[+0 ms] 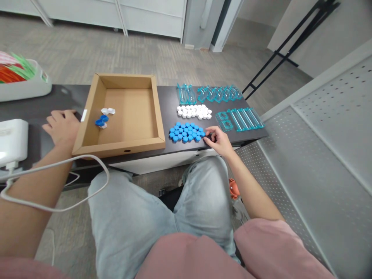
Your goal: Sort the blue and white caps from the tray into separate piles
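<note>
My right hand (218,141) is at the right edge of a flat cluster of blue hexagonal pieces (185,132). Its thumb and curled fingers pinch the outermost blue piece, partly hidden by the fingertips. Behind the blue cluster lie white hexagonal pieces (194,111) in tight rows. My left hand (64,126) rests on the dark table with its fingers spread, beside the left wall of a shallow cardboard box (158,112). Inside the box, near its left side, are a few white pieces (108,111) and blue pieces (101,121).
Clear teal plastic parts (186,94) line the table's back right, with teal tubes (245,119) and square teal parts (224,121) nearer. At left are a white charger (13,141), its looping cable (106,176) and a white bin (26,85). A perforated panel (319,135) stands right.
</note>
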`<move>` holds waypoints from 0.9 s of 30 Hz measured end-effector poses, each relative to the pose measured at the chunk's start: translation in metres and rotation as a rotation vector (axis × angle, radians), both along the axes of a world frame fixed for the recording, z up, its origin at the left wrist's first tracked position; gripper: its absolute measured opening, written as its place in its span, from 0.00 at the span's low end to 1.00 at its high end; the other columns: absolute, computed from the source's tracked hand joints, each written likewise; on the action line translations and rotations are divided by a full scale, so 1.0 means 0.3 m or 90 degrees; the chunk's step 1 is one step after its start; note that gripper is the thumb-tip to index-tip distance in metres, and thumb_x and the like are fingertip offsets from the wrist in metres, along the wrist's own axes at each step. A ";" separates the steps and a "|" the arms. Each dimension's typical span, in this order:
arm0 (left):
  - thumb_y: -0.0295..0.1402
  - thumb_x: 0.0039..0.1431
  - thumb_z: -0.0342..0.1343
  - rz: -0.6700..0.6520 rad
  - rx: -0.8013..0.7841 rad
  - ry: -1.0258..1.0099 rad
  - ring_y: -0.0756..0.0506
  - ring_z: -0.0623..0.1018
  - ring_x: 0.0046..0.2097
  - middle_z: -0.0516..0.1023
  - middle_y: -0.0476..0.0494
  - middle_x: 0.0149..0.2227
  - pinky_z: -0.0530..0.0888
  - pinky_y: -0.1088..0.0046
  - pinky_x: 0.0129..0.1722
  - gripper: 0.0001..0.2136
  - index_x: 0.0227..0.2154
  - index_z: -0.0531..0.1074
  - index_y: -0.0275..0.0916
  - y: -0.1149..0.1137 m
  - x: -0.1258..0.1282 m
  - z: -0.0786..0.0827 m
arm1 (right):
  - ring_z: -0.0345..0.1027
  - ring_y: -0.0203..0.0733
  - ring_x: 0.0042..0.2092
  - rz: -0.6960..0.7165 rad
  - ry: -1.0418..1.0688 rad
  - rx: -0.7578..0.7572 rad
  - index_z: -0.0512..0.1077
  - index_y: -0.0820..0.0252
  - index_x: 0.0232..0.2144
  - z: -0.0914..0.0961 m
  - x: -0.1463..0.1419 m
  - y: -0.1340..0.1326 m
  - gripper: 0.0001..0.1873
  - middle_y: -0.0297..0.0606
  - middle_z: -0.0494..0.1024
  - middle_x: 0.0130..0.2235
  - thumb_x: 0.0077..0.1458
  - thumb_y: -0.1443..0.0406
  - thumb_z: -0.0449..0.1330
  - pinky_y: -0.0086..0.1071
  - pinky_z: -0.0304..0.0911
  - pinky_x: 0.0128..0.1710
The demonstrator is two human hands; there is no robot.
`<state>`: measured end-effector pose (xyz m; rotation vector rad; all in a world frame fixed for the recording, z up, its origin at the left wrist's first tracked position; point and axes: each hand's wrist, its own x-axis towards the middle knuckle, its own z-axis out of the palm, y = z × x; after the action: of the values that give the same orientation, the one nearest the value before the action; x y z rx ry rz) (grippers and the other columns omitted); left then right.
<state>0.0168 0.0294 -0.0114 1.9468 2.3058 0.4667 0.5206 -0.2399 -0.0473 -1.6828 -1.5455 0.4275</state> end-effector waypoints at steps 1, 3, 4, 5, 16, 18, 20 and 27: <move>0.33 0.73 0.35 -0.006 -0.001 0.000 0.15 0.68 0.76 0.70 0.09 0.76 0.67 0.24 0.70 0.34 0.72 0.76 0.31 0.002 -0.004 -0.004 | 0.64 0.40 0.30 0.000 0.000 0.000 0.76 0.50 0.56 0.001 -0.001 0.000 0.23 0.37 0.87 0.46 0.62 0.50 0.71 0.38 0.68 0.36; 0.34 0.74 0.36 -0.012 -0.004 0.001 0.15 0.68 0.76 0.69 0.09 0.76 0.66 0.26 0.72 0.33 0.72 0.75 0.29 0.006 -0.009 -0.010 | 0.65 0.40 0.30 0.003 0.002 0.004 0.76 0.50 0.56 0.001 -0.001 0.000 0.23 0.38 0.87 0.46 0.62 0.51 0.71 0.38 0.68 0.36; 0.34 0.74 0.36 -0.011 -0.003 0.002 0.15 0.68 0.76 0.69 0.09 0.76 0.66 0.27 0.72 0.33 0.71 0.75 0.29 0.008 -0.011 -0.013 | 0.65 0.39 0.30 0.006 0.006 0.010 0.76 0.51 0.56 0.000 0.000 0.001 0.24 0.37 0.87 0.46 0.62 0.51 0.71 0.38 0.68 0.35; 0.34 0.75 0.36 -0.013 -0.003 0.003 0.16 0.68 0.76 0.69 0.10 0.76 0.66 0.27 0.71 0.33 0.71 0.75 0.29 0.008 -0.012 -0.014 | 0.65 0.39 0.29 0.007 0.012 0.015 0.76 0.51 0.56 -0.002 0.002 0.000 0.24 0.37 0.87 0.46 0.62 0.51 0.71 0.37 0.67 0.34; 0.38 0.81 0.36 -0.065 -0.041 -0.026 0.22 0.67 0.77 0.66 0.11 0.78 0.62 0.39 0.73 0.33 0.76 0.70 0.25 -0.014 -0.012 0.003 | 0.69 0.45 0.31 0.028 0.013 0.131 0.80 0.48 0.51 0.156 -0.139 0.131 0.12 0.35 0.80 0.36 0.71 0.53 0.70 0.41 0.67 0.32; 0.39 0.81 0.39 -0.052 -0.028 -0.012 0.21 0.69 0.76 0.68 0.11 0.78 0.64 0.39 0.73 0.32 0.76 0.72 0.28 -0.015 -0.005 -0.003 | 0.71 0.46 0.33 0.125 -0.034 0.126 0.80 0.48 0.53 0.229 -0.253 0.243 0.11 0.37 0.82 0.38 0.73 0.55 0.68 0.42 0.71 0.37; 0.41 0.80 0.42 -0.043 -0.014 0.007 0.20 0.70 0.76 0.70 0.12 0.77 0.65 0.40 0.72 0.31 0.75 0.73 0.30 -0.017 0.002 -0.011 | 0.73 0.47 0.36 0.228 -0.084 0.108 0.81 0.50 0.55 0.278 -0.395 0.397 0.13 0.39 0.84 0.42 0.72 0.57 0.68 0.43 0.73 0.42; 0.42 0.79 0.46 -0.045 0.012 0.030 0.21 0.71 0.75 0.72 0.16 0.76 0.67 0.43 0.72 0.29 0.73 0.75 0.35 -0.017 0.010 -0.030 | 0.80 0.56 0.53 0.356 -0.249 -0.055 0.81 0.62 0.54 0.232 -0.877 0.974 0.15 0.51 0.87 0.54 0.66 0.66 0.68 0.45 0.74 0.59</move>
<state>0.0199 0.0242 -0.0204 2.0621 2.2596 0.4424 0.2573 0.0522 0.0225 -1.4325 -2.3290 0.4685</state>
